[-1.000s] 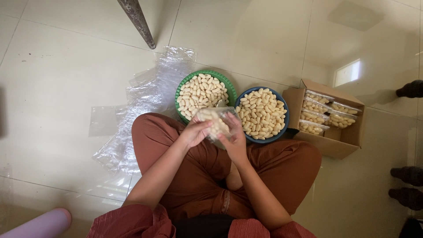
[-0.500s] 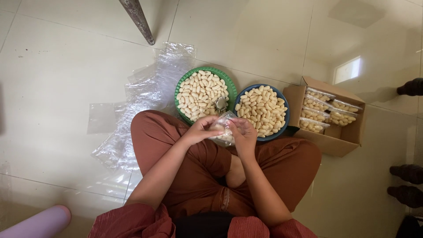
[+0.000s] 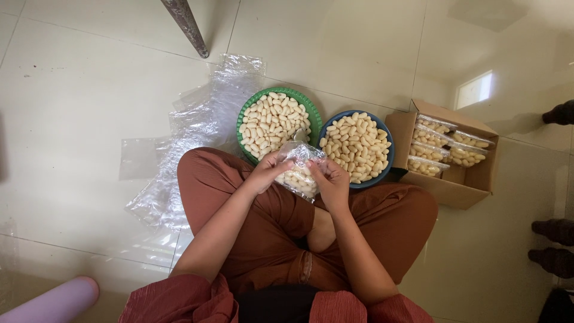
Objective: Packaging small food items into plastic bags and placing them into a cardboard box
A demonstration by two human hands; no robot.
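I sit cross-legged on a tiled floor. Both hands hold a small clear plastic bag part-filled with pale oblong snack pieces, just above my knees. My left hand grips the bag's left side. My right hand pinches its right side, with the crumpled bag top sticking up between the two. Right in front of the hands stand a green basket and a blue basket, each heaped with the same pale pieces.
A cardboard box with several filled bags stands at the right. Loose clear plastic sheets lie on the floor at the left. A metal leg rises at the top; a lilac roll lies bottom left. Dark shoes stand at the right edge.
The bag has come down from above the baskets towards my lap, and both hands have closed in around it, bunching its top.
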